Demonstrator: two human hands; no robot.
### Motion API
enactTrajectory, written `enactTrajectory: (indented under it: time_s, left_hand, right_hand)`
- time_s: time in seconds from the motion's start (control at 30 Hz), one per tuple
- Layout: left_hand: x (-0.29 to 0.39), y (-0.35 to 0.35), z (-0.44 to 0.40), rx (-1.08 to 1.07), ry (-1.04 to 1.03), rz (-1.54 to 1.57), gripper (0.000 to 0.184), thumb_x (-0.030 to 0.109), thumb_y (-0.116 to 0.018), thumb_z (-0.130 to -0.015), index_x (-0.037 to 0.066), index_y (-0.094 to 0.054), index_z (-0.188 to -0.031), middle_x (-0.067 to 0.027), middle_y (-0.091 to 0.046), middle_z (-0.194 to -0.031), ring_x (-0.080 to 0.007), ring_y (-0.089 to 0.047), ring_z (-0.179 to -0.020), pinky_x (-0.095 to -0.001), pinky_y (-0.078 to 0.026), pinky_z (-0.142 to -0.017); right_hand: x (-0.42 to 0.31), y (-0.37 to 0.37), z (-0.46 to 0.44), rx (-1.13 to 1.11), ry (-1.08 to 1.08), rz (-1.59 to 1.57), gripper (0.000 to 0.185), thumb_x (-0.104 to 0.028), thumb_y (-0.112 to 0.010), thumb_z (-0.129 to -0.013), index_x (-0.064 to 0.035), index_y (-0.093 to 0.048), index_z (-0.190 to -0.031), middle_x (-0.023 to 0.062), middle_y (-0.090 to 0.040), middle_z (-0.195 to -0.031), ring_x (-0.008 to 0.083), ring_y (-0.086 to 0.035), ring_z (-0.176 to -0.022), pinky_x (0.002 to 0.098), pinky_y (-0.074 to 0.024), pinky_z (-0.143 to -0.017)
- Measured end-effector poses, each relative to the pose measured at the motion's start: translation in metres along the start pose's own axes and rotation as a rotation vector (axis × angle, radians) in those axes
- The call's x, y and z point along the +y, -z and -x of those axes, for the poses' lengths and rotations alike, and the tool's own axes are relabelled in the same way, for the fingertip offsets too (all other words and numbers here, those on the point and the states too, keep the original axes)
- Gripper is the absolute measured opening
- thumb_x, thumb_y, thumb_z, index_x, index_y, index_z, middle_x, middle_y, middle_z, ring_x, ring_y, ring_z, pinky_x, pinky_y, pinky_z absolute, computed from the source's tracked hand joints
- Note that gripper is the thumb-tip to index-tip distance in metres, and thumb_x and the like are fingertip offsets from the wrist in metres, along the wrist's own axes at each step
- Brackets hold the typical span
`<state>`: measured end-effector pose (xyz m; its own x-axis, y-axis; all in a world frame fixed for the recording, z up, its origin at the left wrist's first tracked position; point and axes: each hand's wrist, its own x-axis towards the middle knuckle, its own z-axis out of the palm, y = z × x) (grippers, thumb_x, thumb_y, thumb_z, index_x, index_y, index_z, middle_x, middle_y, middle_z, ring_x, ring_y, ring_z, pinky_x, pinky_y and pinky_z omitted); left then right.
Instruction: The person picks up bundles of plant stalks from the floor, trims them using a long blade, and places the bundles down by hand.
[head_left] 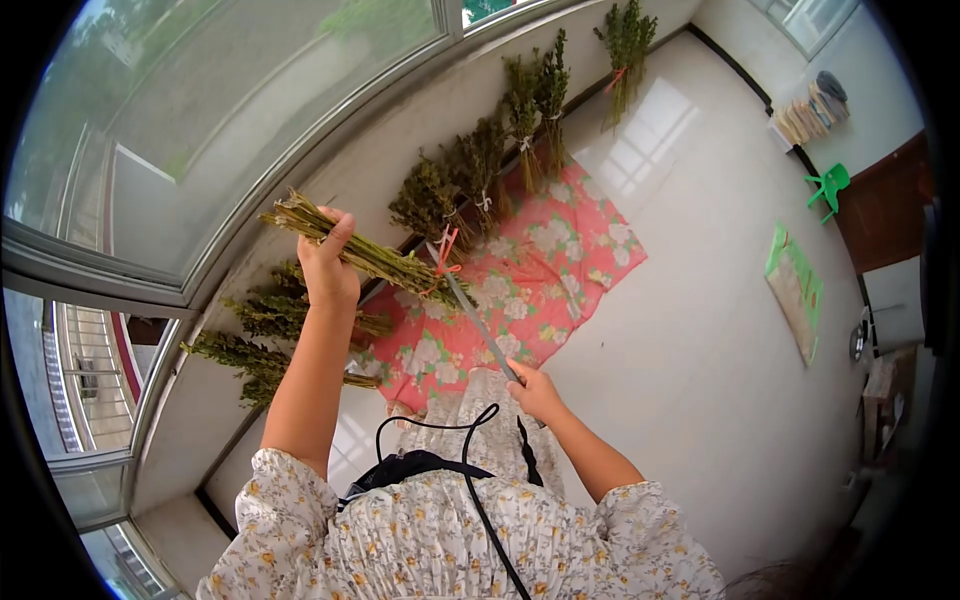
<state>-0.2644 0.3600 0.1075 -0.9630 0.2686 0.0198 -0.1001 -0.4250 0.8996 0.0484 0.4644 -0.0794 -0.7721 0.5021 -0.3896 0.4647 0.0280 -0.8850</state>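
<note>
My left hand (332,262) is closed round the stem end of a bundle of dried plants (375,259), held up at centre left. A red tie (446,262) goes round the bundle near its right end. My right hand (537,391) grips the handle of a long knife (487,332). The blade points up and left, and its tip reaches the bundle beside the red tie; whether it touches the tie I cannot tell. Below the bundle, a pink flowered cloth (540,290) lies on the floor.
Several tied plant bundles (483,160) lean along the wall under the window, more (240,360) at left. On the right are a green chair (829,190), a green-and-white bag (796,290) and a stack of papers (803,118). A black cord (470,470) hangs before my body.
</note>
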Motion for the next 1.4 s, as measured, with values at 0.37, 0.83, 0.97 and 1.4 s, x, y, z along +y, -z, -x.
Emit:
enactTrajectory:
  time_s: [0.37,0.83,0.97,1.4]
  left_hand:
    - [0.000,0.000,0.006,0.016,-0.020,0.017,0.023,0.000,-0.066,-0.072,0.010,-0.048,-0.083,-0.0003,-0.050,-0.080,-0.0150,-0.046,-0.077,-0.0297,-0.035,-0.071]
    - [0.041,0.010,0.010,-0.017,-0.161,0.193,0.021,0.000,-0.065,-0.073,0.010,-0.049,-0.083,-0.0040,-0.050,-0.082,-0.0192,-0.048,-0.082,-0.0328,-0.037,-0.077]
    - [0.074,0.030,0.011,-0.083,-0.208,0.346,0.015,0.004,-0.061,-0.079,0.011,-0.049,-0.084,-0.0020,-0.051,-0.080,-0.0173,-0.049,-0.083,-0.0320,-0.039,-0.082]
    - [0.134,0.146,0.048,-0.223,-0.173,0.724,0.011,0.011,-0.057,-0.086,0.009,-0.046,-0.090,-0.0006,-0.048,-0.084,-0.0164,-0.048,-0.086,-0.0355,-0.037,-0.089]
  right_hand:
    - [-0.003,0.004,0.003,0.109,0.027,-0.009,0.050,-0.005,-0.054,-0.081,-0.0039,-0.043,-0.130,0.0004,-0.055,-0.069,0.0061,-0.045,-0.051,0.0231,-0.0377,-0.046]
    - [-0.004,0.013,-0.012,0.143,-0.527,-0.790,0.053,-0.001,-0.044,-0.085,-0.0090,-0.032,-0.135,0.0071,-0.052,-0.073,0.0124,-0.050,-0.051,0.0263,-0.0410,-0.042]
    - [-0.017,-0.020,-0.025,-0.130,-0.630,-1.067,0.046,-0.014,-0.059,-0.083,-0.0057,-0.042,-0.126,0.0058,-0.053,-0.080,0.0106,-0.049,-0.054,0.0235,-0.0387,-0.043]
    - [-0.138,-0.051,-0.099,-0.393,-0.118,-1.691,0.032,-0.034,-0.072,-0.073,-0.0066,-0.058,-0.083,0.0016,-0.056,-0.071,0.0110,-0.046,-0.054,0.0217,-0.0376,-0.043]
